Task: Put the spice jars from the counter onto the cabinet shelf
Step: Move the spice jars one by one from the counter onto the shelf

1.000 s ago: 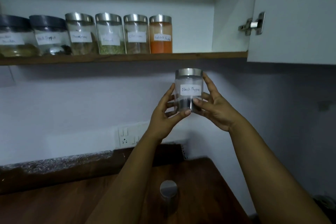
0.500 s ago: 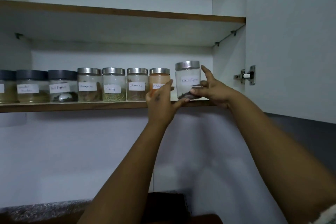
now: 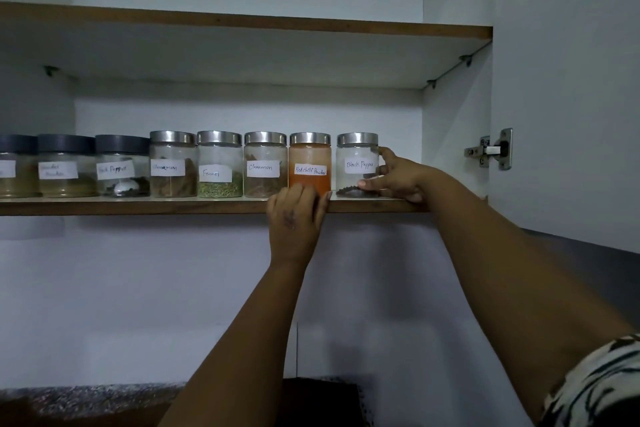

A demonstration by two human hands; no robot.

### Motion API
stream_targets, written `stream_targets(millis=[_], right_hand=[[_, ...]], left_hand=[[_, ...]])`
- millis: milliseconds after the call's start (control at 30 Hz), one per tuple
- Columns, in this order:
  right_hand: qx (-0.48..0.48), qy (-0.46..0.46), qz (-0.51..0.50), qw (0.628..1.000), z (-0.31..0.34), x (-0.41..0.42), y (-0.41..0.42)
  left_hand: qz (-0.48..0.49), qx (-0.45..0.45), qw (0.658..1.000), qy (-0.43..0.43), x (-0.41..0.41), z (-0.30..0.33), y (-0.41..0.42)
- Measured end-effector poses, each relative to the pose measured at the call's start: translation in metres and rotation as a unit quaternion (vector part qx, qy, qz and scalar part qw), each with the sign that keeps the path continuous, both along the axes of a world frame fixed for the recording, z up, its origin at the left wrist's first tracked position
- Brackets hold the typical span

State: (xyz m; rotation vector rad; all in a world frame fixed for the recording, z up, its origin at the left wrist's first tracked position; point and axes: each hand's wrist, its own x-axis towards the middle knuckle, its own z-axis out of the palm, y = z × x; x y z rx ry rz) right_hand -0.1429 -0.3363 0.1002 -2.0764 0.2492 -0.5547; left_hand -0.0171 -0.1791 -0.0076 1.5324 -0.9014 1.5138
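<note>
On the far left of the cabinet shelf (image 3: 138,206) stand three dark-lidded jars (image 3: 65,166) in a row, their labels partly unreadable, the third one marked with pepper. Next to them come the steel-lidded jars: a cinnamon jar (image 3: 172,165), a fennel jar (image 3: 219,165) with green seed at the bottom, then a second cinnamon jar (image 3: 265,165), all upright and close side by side along the shelf's front. After those stands the red chilli powder jar (image 3: 310,159), filled with orange powder. The left hand (image 3: 294,218) is raised in front of the shelf edge just below that jar, back of the hand to the camera, fingers loosely bent with the tips up over the jar's lower part; whether they touch the glass cannot be told, and it holds nothing. Just right of it, last in the row, the Black Pepper jar (image 3: 355,166) stands upright on the shelf, a small gap between it and the chilli jar, a little dark pepper at its bottom. The right hand (image 3: 398,178) lies against this jar's right side, its forefinger reaching up behind the lid edge and its thumb across the lower front, so the jar sits between thumb and fingers in a loose hold. Further right is the open cabinet door (image 3: 568,80) with its metal hinge (image 3: 491,149).
</note>
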Motion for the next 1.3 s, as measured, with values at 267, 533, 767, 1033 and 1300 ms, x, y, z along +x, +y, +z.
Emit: stream_targets(millis=[267, 533, 767, 1033, 1300], right_hand=[[0.007, 0.021, 0.020, 1.000, 0.001, 0.008, -0.013], [-0.019, 0.024, -0.003, 1.000, -0.003, 0.012, -0.016], [-0.059, 0.015, -0.034, 0.998, -0.005, 0.003, -0.009], [-0.200, 0.098, -0.118, 0.968, -0.006, -0.005, 0.013], [-0.339, 0.082, -0.305, 0.886, -0.048, -0.015, 0.027]], left_hand=[[0.009, -0.013, 1.000, 0.002, -0.001, 0.000, -0.004], [0.000, -0.013, 1.000, 0.017, -0.003, -0.002, -0.003], [-0.009, -0.008, 0.999, 0.035, -0.005, -0.001, -0.002], [-0.021, 0.005, 0.998, 0.056, -0.012, 0.001, 0.003], [-0.026, 0.046, 0.998, 0.041, -0.016, -0.004, 0.013]])
